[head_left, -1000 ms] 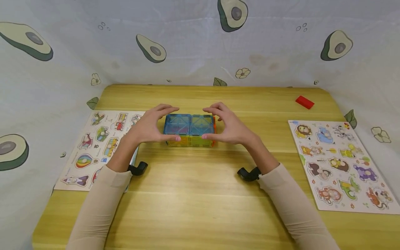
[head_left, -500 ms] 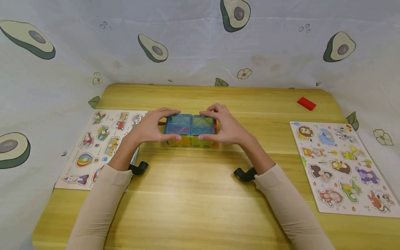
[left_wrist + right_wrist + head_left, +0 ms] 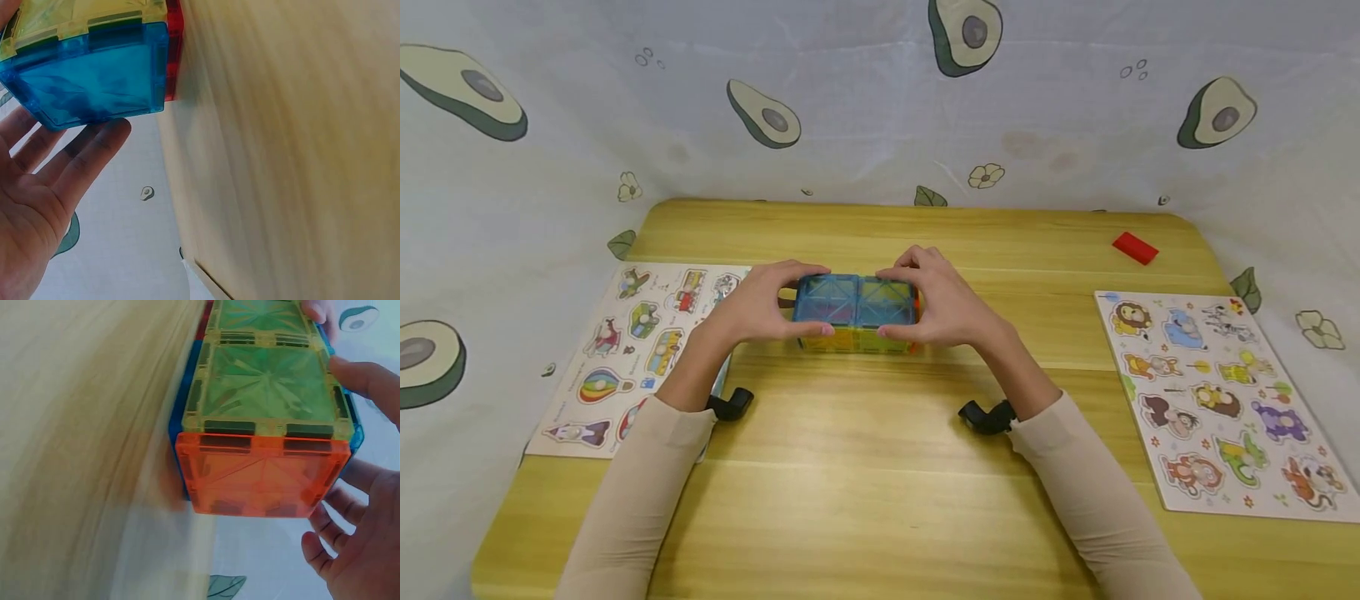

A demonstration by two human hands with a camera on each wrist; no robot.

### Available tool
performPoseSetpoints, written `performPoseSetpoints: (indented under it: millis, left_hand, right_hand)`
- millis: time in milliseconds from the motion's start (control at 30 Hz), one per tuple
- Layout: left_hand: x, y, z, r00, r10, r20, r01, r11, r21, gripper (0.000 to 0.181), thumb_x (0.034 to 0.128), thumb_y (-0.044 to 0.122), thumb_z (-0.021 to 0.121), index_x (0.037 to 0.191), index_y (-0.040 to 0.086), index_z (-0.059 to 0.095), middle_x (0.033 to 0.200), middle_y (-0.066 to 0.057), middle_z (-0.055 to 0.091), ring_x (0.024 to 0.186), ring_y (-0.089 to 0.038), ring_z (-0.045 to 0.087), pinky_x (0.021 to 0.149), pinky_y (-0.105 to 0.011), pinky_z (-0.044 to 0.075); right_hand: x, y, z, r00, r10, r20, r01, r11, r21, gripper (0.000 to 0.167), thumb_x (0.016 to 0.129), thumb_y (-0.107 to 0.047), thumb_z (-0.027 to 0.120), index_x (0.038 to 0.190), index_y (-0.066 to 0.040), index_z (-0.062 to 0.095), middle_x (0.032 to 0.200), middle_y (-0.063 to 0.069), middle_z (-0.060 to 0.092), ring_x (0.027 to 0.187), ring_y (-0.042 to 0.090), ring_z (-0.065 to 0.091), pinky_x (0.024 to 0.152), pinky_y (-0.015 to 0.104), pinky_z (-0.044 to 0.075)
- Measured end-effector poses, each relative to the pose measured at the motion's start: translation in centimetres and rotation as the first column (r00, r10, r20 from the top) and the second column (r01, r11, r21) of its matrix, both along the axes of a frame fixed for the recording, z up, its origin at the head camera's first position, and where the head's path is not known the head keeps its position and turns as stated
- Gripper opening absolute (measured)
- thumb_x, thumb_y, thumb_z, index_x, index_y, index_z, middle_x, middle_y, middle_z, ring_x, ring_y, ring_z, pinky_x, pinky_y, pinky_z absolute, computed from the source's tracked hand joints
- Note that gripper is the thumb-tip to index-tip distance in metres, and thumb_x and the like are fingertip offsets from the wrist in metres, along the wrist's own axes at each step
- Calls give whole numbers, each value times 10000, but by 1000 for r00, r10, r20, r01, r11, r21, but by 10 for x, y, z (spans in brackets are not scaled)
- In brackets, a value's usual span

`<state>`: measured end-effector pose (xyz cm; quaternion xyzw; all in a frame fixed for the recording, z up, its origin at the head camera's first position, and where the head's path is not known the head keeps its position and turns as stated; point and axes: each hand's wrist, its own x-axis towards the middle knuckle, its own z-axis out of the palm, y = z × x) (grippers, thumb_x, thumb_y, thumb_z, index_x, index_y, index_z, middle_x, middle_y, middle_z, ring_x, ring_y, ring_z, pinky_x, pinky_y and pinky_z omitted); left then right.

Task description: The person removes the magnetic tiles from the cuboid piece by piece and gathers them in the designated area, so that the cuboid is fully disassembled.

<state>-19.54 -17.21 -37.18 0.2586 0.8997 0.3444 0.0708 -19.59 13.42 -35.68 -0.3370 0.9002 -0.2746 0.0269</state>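
A two-cube-long box of see-through magnetic tiles (image 3: 857, 302) lies on the table between both hands. Its top is blue in the head view, and its near side yellow. The right wrist view shows an orange end tile (image 3: 265, 478); the left wrist view shows a blue end tile (image 3: 94, 78) with red at the base. My left hand (image 3: 751, 307) holds the left half, thumb at the near top edge and fingers at the far edge. On the right half, my right hand (image 3: 951, 304) grips likewise, thumb in front and fingers behind. The far side is hidden.
A wooden puzzle board with vehicles (image 3: 601, 387) lies at the left, partly under the left forearm. Another puzzle board with animals (image 3: 1225, 400) lies at the right. A small red piece (image 3: 1136, 247) sits near the back right. Avocado-print cloth (image 3: 865, 100) hangs around the table.
My right hand has moved slightly left, and its fingers and thumb have come in onto the box's edges. The left hand has barely moved. The box stays in place.
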Motion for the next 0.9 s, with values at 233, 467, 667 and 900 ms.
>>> performPoseSetpoints:
  millis: [233, 467, 667, 900]
  left_hand:
    - [1, 1, -1, 999, -4, 48, 1, 997, 71, 838, 786, 449, 886, 1490, 151, 542, 1474, -57, 566, 1321, -293, 579, 938, -463, 603]
    - [1, 0, -3, 998, 0, 58, -5, 996, 91, 826, 793, 414, 887, 1492, 145, 540, 1499, -57, 544, 1371, -317, 540, 873, -451, 627]
    - [0, -1, -5, 997, -1, 73, -8, 993, 122, 801, 788, 407, 896, 1477, 183, 554, 1489, -43, 550, 1375, -315, 531, 843, -436, 635]
    - [0, 1, -5, 995, 6, 99, -20, 990, 143, 792, 779, 395, 906, 1465, 189, 567, 1471, -62, 569, 1361, -309, 544, 834, -425, 637]
  right_hand:
    - [-2, -2, 3, 998, -25, 59, 26, 999, -28, 718, 757, -457, 875, 1366, -144, 662, 1192, 68, 549, 1071, 253, 456, 889, 435, 364]
    - [-4, -3, -3, 992, -42, 118, 53, 994, -95, 701, 730, -409, 894, 1337, -137, 671, 1222, 85, 553, 1103, 275, 468, 918, 460, 383]
    - [-5, -3, -4, 992, -55, 113, 71, 987, -146, 718, 696, -400, 915, 1317, -136, 669, 1261, 81, 571, 1140, 281, 505, 907, 457, 458]
    - [-6, -1, -5, 996, -38, 77, 51, 983, -175, 692, 683, -402, 919, 1277, -136, 686, 1235, 69, 605, 1095, 261, 522, 859, 450, 481]
